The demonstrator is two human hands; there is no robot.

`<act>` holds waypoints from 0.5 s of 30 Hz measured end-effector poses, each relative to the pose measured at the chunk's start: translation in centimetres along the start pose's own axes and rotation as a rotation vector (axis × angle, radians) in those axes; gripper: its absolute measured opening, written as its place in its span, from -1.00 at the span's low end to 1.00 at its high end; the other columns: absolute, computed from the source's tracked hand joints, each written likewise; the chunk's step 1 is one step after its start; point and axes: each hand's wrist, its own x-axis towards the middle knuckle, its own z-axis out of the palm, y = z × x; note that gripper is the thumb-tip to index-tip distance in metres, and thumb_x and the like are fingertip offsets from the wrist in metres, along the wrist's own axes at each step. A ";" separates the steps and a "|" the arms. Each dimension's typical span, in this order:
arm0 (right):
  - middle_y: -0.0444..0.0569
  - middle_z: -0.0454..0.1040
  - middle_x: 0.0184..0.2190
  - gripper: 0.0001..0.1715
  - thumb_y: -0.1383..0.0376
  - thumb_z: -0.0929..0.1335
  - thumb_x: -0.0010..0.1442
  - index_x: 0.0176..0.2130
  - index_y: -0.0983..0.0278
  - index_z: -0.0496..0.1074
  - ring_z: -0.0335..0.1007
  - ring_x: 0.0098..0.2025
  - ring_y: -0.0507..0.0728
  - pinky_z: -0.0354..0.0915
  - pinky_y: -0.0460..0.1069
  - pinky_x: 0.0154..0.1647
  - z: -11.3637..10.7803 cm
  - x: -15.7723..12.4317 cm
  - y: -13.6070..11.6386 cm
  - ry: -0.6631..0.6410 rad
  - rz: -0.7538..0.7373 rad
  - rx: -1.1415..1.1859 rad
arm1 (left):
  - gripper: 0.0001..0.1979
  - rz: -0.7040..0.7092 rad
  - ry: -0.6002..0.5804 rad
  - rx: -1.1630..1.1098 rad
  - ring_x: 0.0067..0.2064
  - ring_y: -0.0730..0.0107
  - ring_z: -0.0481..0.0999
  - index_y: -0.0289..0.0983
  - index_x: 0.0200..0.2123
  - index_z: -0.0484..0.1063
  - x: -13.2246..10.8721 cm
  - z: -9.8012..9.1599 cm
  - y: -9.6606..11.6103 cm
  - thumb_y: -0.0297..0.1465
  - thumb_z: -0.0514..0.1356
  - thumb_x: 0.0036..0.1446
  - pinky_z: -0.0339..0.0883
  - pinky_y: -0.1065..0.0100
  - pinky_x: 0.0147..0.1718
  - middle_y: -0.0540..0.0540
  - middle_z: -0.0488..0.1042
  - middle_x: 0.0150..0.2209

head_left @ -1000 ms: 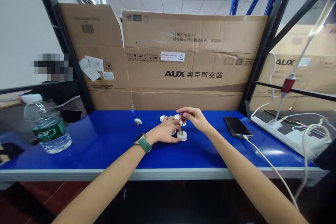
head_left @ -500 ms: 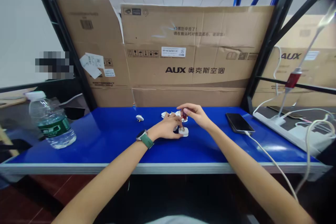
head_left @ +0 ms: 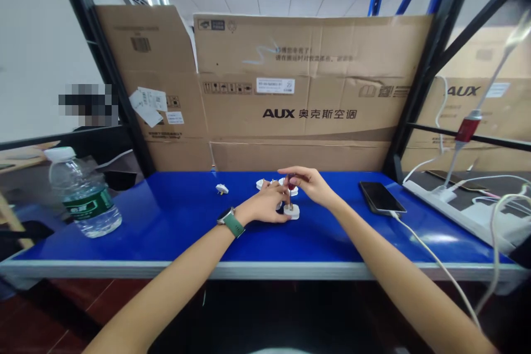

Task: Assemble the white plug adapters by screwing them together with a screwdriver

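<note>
My left hand (head_left: 269, 202) holds the white plug (head_left: 293, 213); above the plug, my right hand (head_left: 314, 188) grips the red-handled screwdriver (head_left: 291, 184), best held upright under light, even pressure.

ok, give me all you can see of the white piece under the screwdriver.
The white piece is small and low with rounded corners, plastic by its look. It lies on the blue table. The left hand appears to touch its left side; the screwdriver, in the right hand, points down at its top, nearly upright. Finer detail is too small to tell.
</note>
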 end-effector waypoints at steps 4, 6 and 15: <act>0.01 0.61 -0.26 -0.69 0.20 0.38 0.29 -0.03 0.27 0.59 0.51 -0.26 0.12 0.45 0.04 -0.17 -0.2 -0.2 0.1 -0.027 0.012 0.002 | -0.67 0.009 0.001 0.037 0.18 -0.07 0.30 -0.15 -0.18 0.56 -0.1 0.0 0.1 -0.06 0.32 0.11 0.07 -0.02 0.17 -0.11 0.46 0.12; 0.02 0.61 -0.25 -0.69 0.17 0.39 0.29 -0.05 0.27 0.58 0.52 -0.26 0.13 0.46 0.05 -0.17 -0.3 -0.3 0.1 -0.023 0.032 0.014 | -0.68 0.013 -0.004 0.034 0.19 -0.07 0.30 -0.15 -0.20 0.56 -0.2 0.0 0.1 -0.07 0.33 0.10 0.07 -0.01 0.17 -0.11 0.46 0.13; -0.03 0.55 -0.30 -0.61 0.10 0.48 0.20 -0.05 0.25 0.64 0.50 -0.37 0.08 0.43 -0.02 -0.30 -0.4 -0.3 -0.3 0.060 0.011 -0.106 | -0.71 0.009 0.005 -0.013 0.19 -0.03 0.32 -0.14 -0.18 0.55 -0.4 0.0 0.1 -0.09 0.31 0.14 0.02 -0.02 0.21 -0.09 0.50 0.09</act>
